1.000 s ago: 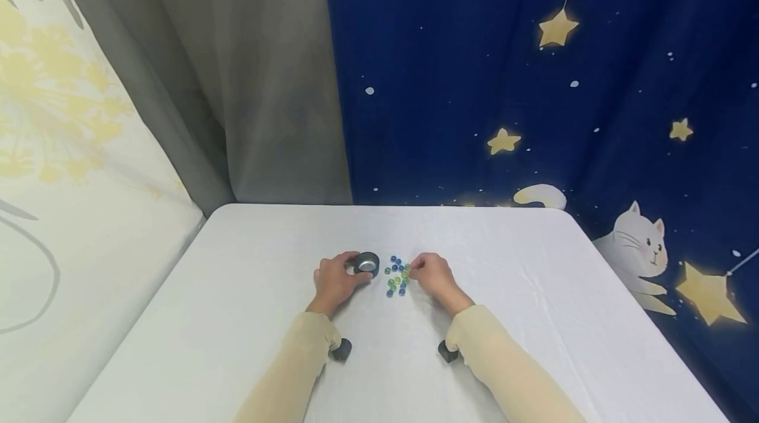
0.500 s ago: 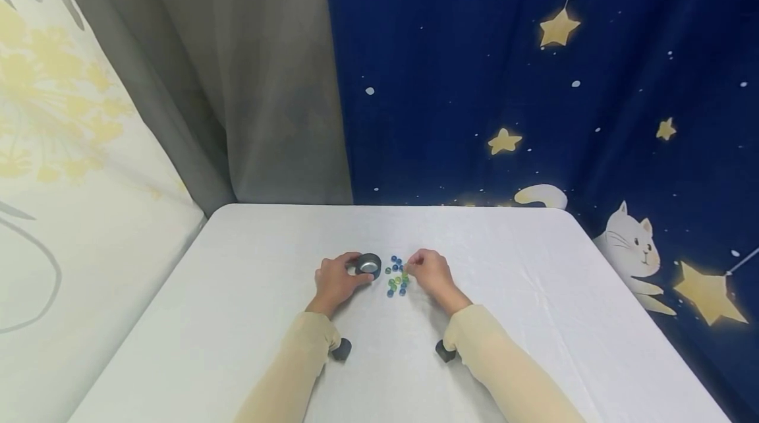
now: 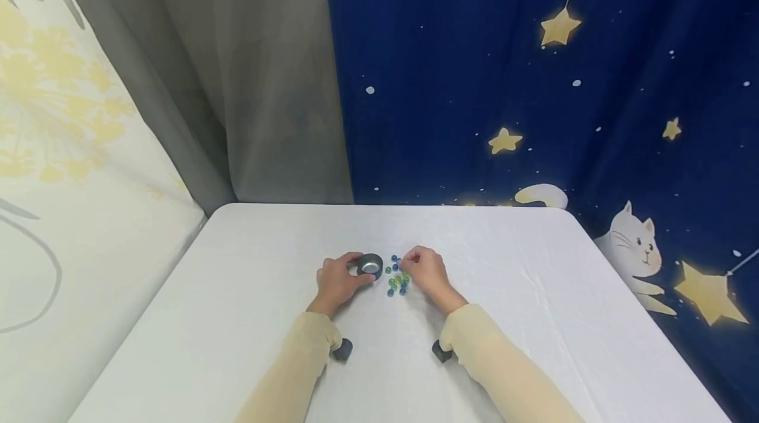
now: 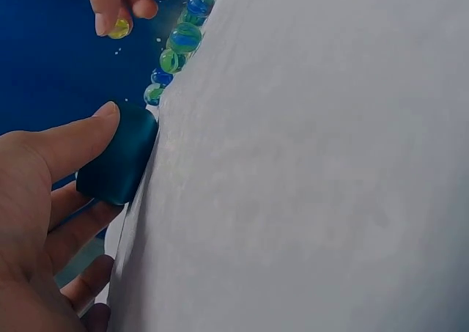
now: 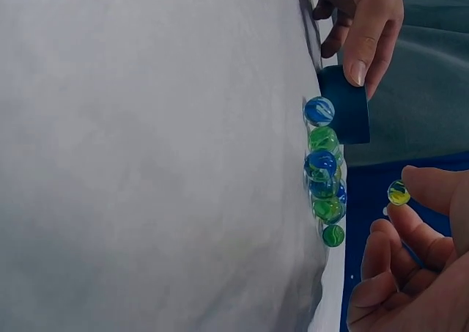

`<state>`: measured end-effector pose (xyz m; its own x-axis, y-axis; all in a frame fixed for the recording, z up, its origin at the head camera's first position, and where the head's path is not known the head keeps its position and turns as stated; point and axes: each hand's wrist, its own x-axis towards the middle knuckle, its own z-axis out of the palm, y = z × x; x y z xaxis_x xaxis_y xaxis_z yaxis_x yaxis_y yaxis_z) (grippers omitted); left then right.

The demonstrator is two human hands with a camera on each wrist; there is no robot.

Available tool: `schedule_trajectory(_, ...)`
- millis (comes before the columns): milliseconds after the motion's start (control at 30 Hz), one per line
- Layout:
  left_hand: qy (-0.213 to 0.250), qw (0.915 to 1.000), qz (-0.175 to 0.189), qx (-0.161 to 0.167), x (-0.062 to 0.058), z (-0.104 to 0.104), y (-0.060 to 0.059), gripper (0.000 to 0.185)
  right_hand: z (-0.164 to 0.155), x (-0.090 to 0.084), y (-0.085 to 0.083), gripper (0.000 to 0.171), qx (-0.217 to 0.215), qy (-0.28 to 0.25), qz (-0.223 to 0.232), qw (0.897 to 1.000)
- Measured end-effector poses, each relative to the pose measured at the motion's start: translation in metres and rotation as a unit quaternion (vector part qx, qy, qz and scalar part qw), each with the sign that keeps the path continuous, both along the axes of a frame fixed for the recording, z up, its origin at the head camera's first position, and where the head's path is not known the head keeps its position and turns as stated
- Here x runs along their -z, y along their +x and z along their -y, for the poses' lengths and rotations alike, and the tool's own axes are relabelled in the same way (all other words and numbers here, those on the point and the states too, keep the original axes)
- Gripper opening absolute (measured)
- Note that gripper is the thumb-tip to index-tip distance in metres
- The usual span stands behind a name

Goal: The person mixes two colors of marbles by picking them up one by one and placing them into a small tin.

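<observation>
The person wears close-fitting long sleeves of a pale cream-beige cloth, one on each arm, reaching down to the wrists. The left hand [image 3: 335, 281] and the right hand [image 3: 425, 271] are bare. Under each wrist sits a small dark, rounded camera unit, at the end of the sleeve.

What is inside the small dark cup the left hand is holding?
From the head view, the cup shows only a pale, shiny bottom; no marbles are visible inside, though its near wall hides part. The left hand grips it; the marbles lie beside it.
</observation>
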<state>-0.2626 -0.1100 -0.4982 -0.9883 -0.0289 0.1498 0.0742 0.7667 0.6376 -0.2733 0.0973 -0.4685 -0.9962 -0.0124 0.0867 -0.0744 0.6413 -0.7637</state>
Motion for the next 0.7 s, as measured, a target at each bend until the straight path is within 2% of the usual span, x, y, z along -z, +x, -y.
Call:
schedule_trajectory(467, 0.002, 1.0, 0.0, -0.002, -0.0014, -0.0038, 0.0024, 0.059, 0.0058, -0.0002, -0.0012, 0.011, 0.009, -0.006, -0.011, 1.0)
schedule_trajectory(700, 0.005, 1.0, -0.008, -0.003, 0.0003, -0.0051, 0.0031, 0.059, 0.008, -0.0004, -0.0009, 0.01, -0.003, -0.007, -0.028, 1.0)
